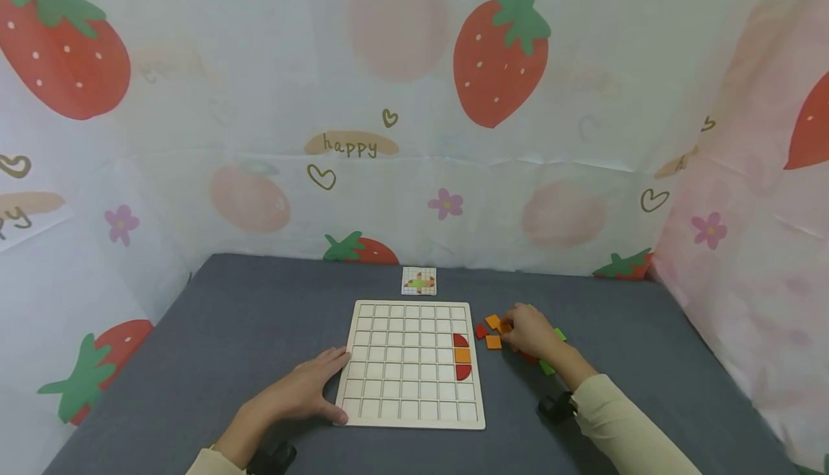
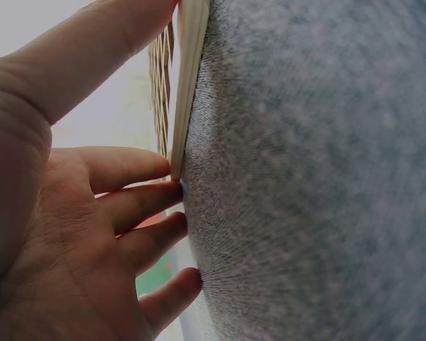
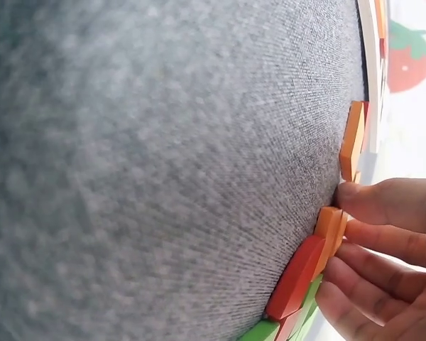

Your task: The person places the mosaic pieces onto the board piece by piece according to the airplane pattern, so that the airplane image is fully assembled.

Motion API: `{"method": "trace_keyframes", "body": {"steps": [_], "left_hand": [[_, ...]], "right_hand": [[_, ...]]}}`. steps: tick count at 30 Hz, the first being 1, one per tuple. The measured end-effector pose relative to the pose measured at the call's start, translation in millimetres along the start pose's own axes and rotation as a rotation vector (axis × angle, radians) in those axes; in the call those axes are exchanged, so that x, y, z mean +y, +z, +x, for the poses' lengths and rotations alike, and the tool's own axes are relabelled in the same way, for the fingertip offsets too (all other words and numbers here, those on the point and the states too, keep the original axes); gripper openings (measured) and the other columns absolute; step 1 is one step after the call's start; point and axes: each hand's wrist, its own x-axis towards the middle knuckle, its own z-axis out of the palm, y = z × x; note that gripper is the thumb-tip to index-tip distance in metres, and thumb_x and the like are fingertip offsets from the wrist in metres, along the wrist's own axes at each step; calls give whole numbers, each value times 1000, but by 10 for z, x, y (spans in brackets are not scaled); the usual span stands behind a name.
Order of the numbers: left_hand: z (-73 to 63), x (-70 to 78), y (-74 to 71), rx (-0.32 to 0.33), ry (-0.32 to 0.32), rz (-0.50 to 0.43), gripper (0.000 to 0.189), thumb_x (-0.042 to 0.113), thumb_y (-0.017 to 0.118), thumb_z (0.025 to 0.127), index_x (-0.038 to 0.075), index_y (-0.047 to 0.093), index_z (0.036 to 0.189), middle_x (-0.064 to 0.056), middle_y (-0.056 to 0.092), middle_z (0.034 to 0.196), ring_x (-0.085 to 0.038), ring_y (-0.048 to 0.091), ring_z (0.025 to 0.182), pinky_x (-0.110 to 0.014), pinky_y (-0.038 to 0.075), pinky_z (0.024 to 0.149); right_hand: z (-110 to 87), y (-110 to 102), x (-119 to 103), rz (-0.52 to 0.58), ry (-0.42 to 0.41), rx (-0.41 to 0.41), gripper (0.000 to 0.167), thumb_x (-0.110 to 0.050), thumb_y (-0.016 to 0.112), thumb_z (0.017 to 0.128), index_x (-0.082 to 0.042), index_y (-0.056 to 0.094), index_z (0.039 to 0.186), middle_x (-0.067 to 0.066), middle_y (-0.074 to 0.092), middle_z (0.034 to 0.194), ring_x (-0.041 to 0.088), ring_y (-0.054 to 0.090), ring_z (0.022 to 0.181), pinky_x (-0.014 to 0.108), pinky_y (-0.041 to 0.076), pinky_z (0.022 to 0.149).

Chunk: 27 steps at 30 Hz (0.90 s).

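My left hand (image 1: 304, 388) is spread along the left edge of a pale wooden grid board (image 1: 401, 421), thumb near the front corner and fingers farther up. Against the board's side (image 2: 188, 92), the fingertips touch both wood and cloth in the left wrist view. Three pieces sit in the board's right column: a red rounded piece (image 1: 460, 340), an orange square (image 1: 462, 355) and another red rounded piece (image 1: 463, 372). Right of the board, my right hand (image 1: 534, 331) reaches down into loose tiles. Its thumb and fingertips are right at an orange tile (image 3: 329, 222), thumb and forefinger apart.
Loose orange squares (image 1: 494, 342), a red piece (image 1: 481, 331) and green pieces (image 1: 547, 367) lie around the right hand, some hidden under it. A small pattern card (image 1: 419, 281) lies behind the board. Dark grey cloth (image 1: 272, 302) covers the table; strawberry-print curtains (image 1: 401, 101) enclose it.
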Motion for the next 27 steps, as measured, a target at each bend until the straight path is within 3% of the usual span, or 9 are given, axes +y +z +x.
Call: {"method": "trace_keyframes", "body": {"steps": [15,27], "left_hand": [[25,-2,6,-14,-37,16,103,39,87,66,-3,38,147,-21,34,156,-42,27,146,-65,25,111],[31,-20,14,-14,-31,22,104,40,87,66,-3,38,147,-21,34,155,-43,27,146,-66,26,110]], "right_hand": [[29,30,-22,26,46,34,20,-10,74,82,1,74,99,13,68,99,31,64,94,47,54,81],[16,-42,-24,43,18,61,15,-9,74,82,-1,74,94,11,67,93,26,63,85,42,54,75]]}}
